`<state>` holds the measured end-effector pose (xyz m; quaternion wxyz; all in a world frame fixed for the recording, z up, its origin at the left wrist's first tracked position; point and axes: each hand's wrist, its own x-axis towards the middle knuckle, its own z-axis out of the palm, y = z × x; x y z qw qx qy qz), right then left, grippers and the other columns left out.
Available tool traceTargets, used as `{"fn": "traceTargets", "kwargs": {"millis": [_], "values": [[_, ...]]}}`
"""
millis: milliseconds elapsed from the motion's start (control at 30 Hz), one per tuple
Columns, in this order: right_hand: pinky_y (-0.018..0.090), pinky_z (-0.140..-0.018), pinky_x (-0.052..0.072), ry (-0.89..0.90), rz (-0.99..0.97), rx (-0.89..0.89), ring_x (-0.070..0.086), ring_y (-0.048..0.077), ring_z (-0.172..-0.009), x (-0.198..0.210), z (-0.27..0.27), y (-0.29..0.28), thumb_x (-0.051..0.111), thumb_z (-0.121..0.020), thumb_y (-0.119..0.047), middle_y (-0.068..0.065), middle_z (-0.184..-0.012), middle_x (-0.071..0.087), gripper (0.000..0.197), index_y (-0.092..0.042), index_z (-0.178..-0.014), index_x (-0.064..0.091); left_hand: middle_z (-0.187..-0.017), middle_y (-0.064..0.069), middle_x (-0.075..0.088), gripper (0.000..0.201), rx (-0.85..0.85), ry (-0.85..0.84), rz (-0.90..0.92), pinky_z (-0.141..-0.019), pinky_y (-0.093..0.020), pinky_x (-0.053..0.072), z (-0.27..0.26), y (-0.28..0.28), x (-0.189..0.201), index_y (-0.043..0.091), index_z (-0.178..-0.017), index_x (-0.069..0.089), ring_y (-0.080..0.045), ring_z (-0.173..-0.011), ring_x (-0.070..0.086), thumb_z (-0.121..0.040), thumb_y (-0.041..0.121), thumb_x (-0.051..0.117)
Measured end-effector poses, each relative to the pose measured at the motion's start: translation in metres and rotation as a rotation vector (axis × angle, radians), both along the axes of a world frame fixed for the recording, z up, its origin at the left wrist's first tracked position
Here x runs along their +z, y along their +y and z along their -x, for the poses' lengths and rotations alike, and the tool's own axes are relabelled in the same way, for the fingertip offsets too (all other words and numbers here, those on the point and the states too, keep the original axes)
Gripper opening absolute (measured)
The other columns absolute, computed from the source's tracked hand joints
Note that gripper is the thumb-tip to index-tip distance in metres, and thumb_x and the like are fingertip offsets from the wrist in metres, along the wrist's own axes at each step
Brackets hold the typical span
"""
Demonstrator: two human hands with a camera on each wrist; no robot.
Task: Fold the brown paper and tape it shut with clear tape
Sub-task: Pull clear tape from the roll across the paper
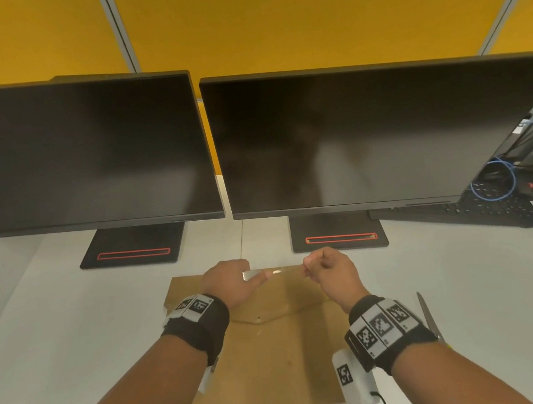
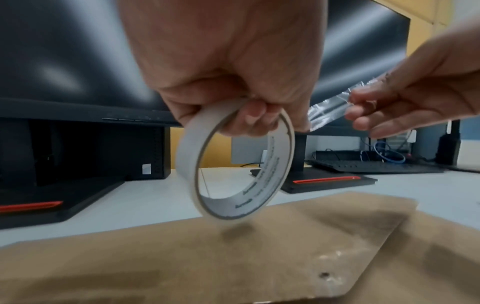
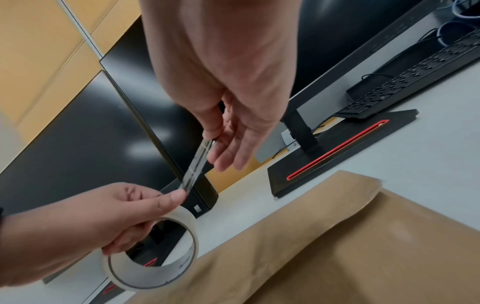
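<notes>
monitor stands (image 1: 339, 231) close behind, scissors (image 1: 428, 316) right, bare desk (image 1: 73, 320) left

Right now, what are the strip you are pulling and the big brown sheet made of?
The strip looks like thin clear plastic tape: glossy, see-through, slightly crinkled. It comes off a tape roll with a pale, probably cardboard, core. The brown sheet looks like matte kraft paper, creased flat where folded.

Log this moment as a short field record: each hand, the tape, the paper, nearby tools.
left hand: grips round roll of clear tape
right hand: pinches pulled-out clear tape strip
strip: stretched between the hands, above the paper
flat brown paper: on white desk, top flap folded down
metal scissors: right of paper
</notes>
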<state>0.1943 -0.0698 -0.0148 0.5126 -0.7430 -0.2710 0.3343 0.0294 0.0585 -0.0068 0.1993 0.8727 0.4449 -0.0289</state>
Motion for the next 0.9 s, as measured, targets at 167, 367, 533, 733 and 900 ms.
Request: {"fn": "traceTargets", "kwargs": {"millis": [167,367,533,733,900], "values": [[0.031,-0.081,0.054,0.084,0.011,-0.09,0.063,0.017,-0.073,-0.002,-0.022,-0.001,0.063,-0.087,-0.006,0.002,-0.072,0.068,0.018,-0.016,-0.073,0.067,-0.06,-0.001,0.043,0.049,0.194,-0.547,0.566,-0.081,-0.033,0.041,0.015,0.006,0.004,0.015,-0.061,0.043,-0.019,-0.067,0.045,-0.095,0.05,0.045],[0.023,-0.07,0.051,0.1,0.019,-0.097,0.062,0.015,-0.067,-0.002,-0.026,-0.001,0.067,-0.082,0.0,0.0,-0.072,0.069,0.019,-0.011,-0.067,0.063,-0.061,0.0,0.043,0.041,0.13,-0.497,0.399,-0.066,-0.028,0.038,0.01,0.005,-0.001,0.017,-0.061,0.047,-0.014,-0.061,0.043,-0.091,0.043,0.058],[0.026,-0.08,0.052,-0.033,0.038,-0.043,0.067,0.012,-0.076,-0.006,-0.026,-0.002,0.056,-0.084,0.002,0.0,-0.077,0.072,0.014,0.0,-0.074,0.066,-0.083,0.001,0.062,0.038,0.021,-0.101,0.098,-0.07,-0.029,0.042,0.017,0.011,-0.007,0.021,-0.084,0.059,-0.017,-0.08,0.056,-0.091,0.056,0.046],[0.016,-0.073,0.048,-0.096,0.054,-0.021,0.068,0.01,-0.083,-0.007,-0.022,0.0,0.054,-0.084,-0.001,-0.005,-0.079,0.072,0.015,-0.002,-0.076,0.067,-0.075,0.001,0.06,0.055,0.057,0.057,0.02,-0.068,-0.028,0.045,0.014,0.015,-0.006,0.016,-0.074,0.059,-0.018,-0.076,0.058,-0.086,0.067,0.044],[0.027,-0.081,0.051,-0.036,0.092,-0.08,0.066,0.014,-0.076,-0.01,-0.04,-0.004,0.063,-0.082,-0.004,-0.004,-0.074,0.071,0.008,0.0,-0.079,0.07,-0.071,-0.009,0.052,0.052,0.206,-0.327,0.469,-0.075,-0.031,0.04,0.023,0.022,-0.004,0.012,-0.066,0.05,-0.02,-0.07,0.051,-0.092,0.057,0.043]]}}
